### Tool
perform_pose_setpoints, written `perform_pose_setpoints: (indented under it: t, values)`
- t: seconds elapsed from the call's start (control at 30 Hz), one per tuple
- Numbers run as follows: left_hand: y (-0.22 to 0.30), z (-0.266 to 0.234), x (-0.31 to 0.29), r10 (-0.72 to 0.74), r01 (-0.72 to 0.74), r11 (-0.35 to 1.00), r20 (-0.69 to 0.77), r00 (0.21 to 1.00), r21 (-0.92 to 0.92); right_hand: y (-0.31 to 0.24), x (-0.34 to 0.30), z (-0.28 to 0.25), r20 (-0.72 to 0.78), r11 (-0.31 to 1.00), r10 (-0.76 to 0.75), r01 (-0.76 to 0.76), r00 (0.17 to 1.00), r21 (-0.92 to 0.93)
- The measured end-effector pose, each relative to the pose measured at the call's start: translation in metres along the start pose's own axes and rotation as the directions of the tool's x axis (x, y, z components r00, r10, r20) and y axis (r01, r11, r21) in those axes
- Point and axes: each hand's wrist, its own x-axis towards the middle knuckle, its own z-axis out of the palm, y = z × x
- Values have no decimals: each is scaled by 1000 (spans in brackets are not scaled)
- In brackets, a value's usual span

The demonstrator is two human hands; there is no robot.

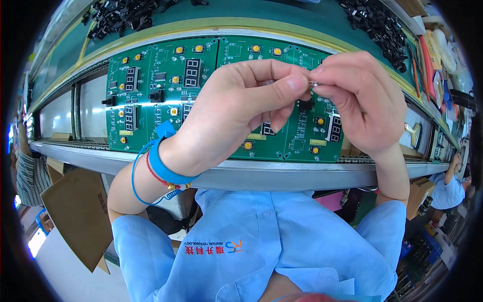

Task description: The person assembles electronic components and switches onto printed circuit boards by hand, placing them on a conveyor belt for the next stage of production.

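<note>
My left hand (241, 95) and my right hand (359, 93) meet above a green circuit board (282, 152). Both are closed, thumb against forefinger, on a tiny shiny electronic component (314, 84) with thin metal leads. Its exact kind is too small to make out. A blue wrist strap (168, 163) with a coiled cord circles my left wrist. Beneath my fingers the board carries yellow push buttons (256, 49), digit displays (334, 128) and a black part (306, 104); my hands hide some of it. A second matching board (143, 116) lies against its left side.
Metal rails (282, 173) carry the boards. Beyond them, heaps of small black parts lie on a green surface, one at left (121, 20) and another at right (377, 30). Hand tools (425, 68) stand far right. Cardboard (75, 216) leans lower left; another person (449, 194) is at right.
</note>
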Motion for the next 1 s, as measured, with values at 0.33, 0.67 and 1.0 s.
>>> perform_pose_setpoints:
  t: [0.33, 0.67, 1.0]
  values:
    - [13, -31, -10, 32, -31, 997, 5, 999, -76, 10, -6, 14, 143, 809, 451, -472, 881, 351]
    - [18, -34, -10, 30, -28, 999, -56, 998, 41, 25, -14, 33, 188, 928, 373, -366, 909, -73]
    - [17, -36, -10, 73, -59, 989, -100, 992, 134, 22, -13, 37, 229, 940, 331, -300, 915, -163]
